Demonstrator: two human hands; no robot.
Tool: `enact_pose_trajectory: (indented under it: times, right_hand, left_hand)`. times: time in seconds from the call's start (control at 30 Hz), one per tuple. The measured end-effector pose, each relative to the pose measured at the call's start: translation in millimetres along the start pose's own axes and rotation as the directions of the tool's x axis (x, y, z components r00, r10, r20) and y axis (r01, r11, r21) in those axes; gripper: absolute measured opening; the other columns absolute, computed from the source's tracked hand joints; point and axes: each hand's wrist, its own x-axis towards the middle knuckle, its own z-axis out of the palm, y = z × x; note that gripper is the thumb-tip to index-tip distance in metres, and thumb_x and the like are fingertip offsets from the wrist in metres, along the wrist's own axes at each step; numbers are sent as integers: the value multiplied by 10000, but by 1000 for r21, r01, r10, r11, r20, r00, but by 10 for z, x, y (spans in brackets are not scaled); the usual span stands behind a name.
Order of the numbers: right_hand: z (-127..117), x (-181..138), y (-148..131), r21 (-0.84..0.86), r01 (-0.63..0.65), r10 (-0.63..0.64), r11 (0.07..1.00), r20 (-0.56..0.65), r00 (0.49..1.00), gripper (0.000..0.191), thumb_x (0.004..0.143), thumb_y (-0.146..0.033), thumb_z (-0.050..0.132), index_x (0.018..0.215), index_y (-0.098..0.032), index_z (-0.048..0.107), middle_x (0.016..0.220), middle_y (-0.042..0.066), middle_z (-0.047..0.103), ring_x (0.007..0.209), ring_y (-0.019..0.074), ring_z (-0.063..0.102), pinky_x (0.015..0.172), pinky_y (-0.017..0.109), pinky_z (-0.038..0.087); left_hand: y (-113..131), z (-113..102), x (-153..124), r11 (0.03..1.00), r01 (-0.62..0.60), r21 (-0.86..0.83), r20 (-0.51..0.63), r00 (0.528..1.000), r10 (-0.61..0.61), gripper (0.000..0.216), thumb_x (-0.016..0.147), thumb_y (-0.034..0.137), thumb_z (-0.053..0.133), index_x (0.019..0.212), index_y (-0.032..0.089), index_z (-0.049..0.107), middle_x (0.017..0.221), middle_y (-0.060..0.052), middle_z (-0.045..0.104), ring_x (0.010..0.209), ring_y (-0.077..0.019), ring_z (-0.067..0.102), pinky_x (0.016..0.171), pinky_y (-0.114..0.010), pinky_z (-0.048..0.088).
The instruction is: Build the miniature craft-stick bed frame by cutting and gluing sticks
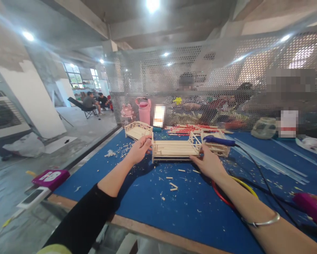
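A miniature bed-like frame of pale wooden sticks (174,148) stands on the blue table, between my hands. At its left end post, my left hand (141,150) is closed on it with thumb and fingers. My right hand (208,162) grips the right end low down, its far fingers partly hidden. Just beyond that hand, a tool with a blue handle (219,141) and a black cord lies across a second stick frame (223,151); its tip is hard to make out. Another stick frame (138,130) sits behind my left hand.
Red and pale sticks (192,129) are piled at the back by a pink tumbler (144,111). Clear strips (269,158) lie to the right. Stick scraps (173,187) dot the blue tabletop (148,211). A perforated screen (153,77) rises behind, with people beyond it.
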Motion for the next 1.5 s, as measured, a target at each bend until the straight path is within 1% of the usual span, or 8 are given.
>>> enact_pose_trajectory:
  times: [0.1, 0.17, 0.23, 0.3, 0.37, 0.57, 0.7, 1.5]
  right_hand:
    - [-41, -44, -50, 19, 35, -31, 999, -186, 982, 530, 631, -360, 565, 1108, -141, 488, 966, 117, 598, 761, 218, 570, 701, 334, 441]
    - [-91, -92, -177, 14, 105, -96, 994, -285, 954, 449, 648, -362, 530, 1036, -135, 533, 899, 105, 596, 762, 217, 555, 702, 332, 434]
    - [-121, -133, -363, 30, 196, -189, 980, -156, 970, 276, 691, -342, 484, 874, -167, 595, 750, 60, 599, 686, 194, 543, 659, 306, 418]
    - [-100, -144, -555, 77, 217, -225, 973, 130, 966, 183, 712, -301, 470, 702, -196, 619, 616, 25, 587, 599, 171, 522, 598, 284, 391]
    - [-25, -123, -696, 103, 170, -193, 980, 287, 939, 176, 707, -255, 482, 636, -199, 633, 567, 15, 588, 563, 161, 513, 565, 273, 371]
    - [279, -53, -748, 232, 40, -100, 972, 250, 963, 393, 781, -229, 421, 1113, -120, 600, 553, -12, 587, 494, 130, 501, 535, 245, 398]
    - [376, -86, -733, 362, -5, -112, 932, 302, 947, 459, 820, -243, 382, 1242, -117, 510, 519, -44, 569, 401, 99, 456, 465, 217, 403]
    - [416, -188, -740, 433, 55, -159, 900, 209, 965, 460, 790, -292, 406, 1183, -96, 543, 470, -53, 535, 394, 110, 439, 447, 228, 384]
  left_hand:
    - [32, 82, 70, 994, 35, -100, -229, 972, -57, 304, 826, 407, 518, 974, 145, 560, 702, 11, 532, 551, -76, 515, 479, -176, 433]
    - [64, 140, 173, 986, 66, -152, -396, 910, -122, 291, 868, 413, 442, 909, 144, 544, 697, 12, 513, 517, -62, 486, 452, -165, 403]
    - [81, 181, 279, 980, 79, -180, -460, 874, -155, 330, 902, 428, 342, 892, 150, 519, 701, 14, 499, 497, -54, 467, 440, -161, 384]
    - [62, 193, 336, 978, 82, -191, -474, 865, -165, 346, 917, 422, 290, 883, 156, 507, 696, 17, 494, 487, -51, 459, 441, -158, 377]
    - [10, 180, 321, 979, 88, -184, -463, 871, -165, 306, 909, 396, 338, 847, 153, 514, 679, 19, 504, 485, -49, 459, 442, -153, 371]
    - [-95, 134, 129, 982, 144, -122, -286, 942, -174, 191, 838, 324, 501, 771, 149, 535, 638, 15, 534, 446, -61, 481, 422, -172, 392]
    - [-54, 185, 91, 982, 173, -77, -184, 966, -184, 152, 822, 304, 521, 751, 170, 509, 617, 36, 502, 439, -63, 465, 402, -170, 399]
    - [-86, 197, 99, 983, 178, 41, -189, 968, -167, 156, 849, 328, 469, 851, 180, 518, 700, 18, 491, 528, -80, 464, 456, -185, 428]
